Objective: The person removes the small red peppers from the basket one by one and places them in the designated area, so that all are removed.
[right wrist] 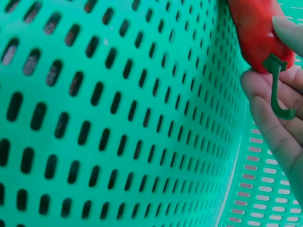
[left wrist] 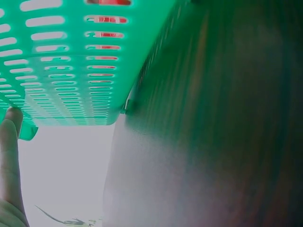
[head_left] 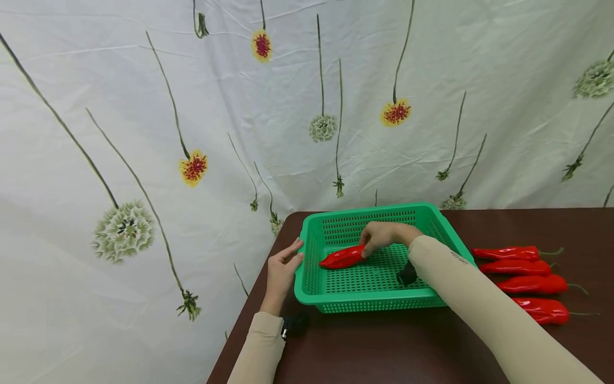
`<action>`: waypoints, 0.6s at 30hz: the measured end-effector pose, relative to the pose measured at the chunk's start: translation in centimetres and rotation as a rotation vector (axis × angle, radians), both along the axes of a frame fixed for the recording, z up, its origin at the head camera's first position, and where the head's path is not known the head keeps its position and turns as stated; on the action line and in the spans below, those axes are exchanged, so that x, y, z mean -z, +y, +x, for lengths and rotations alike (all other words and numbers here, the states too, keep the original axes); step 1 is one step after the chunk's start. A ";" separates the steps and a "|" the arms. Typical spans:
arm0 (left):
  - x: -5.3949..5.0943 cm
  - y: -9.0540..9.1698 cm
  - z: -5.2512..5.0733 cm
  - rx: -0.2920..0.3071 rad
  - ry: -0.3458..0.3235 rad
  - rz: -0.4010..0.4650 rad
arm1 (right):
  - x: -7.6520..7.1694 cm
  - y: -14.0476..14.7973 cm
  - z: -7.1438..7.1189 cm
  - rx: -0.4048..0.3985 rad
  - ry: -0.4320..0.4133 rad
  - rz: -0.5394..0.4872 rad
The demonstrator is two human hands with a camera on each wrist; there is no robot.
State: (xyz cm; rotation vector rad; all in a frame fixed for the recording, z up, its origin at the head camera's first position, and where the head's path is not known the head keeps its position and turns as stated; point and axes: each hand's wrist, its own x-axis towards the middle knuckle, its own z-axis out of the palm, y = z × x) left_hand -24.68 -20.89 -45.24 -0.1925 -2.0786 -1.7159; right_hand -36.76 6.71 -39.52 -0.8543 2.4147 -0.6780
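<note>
A long red pepper lies slanted inside the green plastic basket, its tapered end to the left. My right hand pinches its stem end between thumb and fingers. In the right wrist view, the pepper shows its curved green stem hanging beside the fingers. My left hand touches the basket's left rim with extended fingers. One straight finger of it meets the basket in the left wrist view; the other fingers are mostly out of sight there.
Several red peppers lie in a column right of the basket, stems pointing right; my right sleeve partly covers the nearest ones. The dark brown table ends at the left beside a flower-printed cloth, which hangs behind it.
</note>
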 end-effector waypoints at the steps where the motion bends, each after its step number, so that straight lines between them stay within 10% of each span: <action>1: 0.0 0.0 0.0 0.001 0.001 0.000 | 0.0 0.0 0.0 0.000 -0.002 -0.006; 18: 0.0 0.1 0.0 -0.003 -0.001 -0.004 | -1.0 0.5 0.1 0.013 -0.004 -0.115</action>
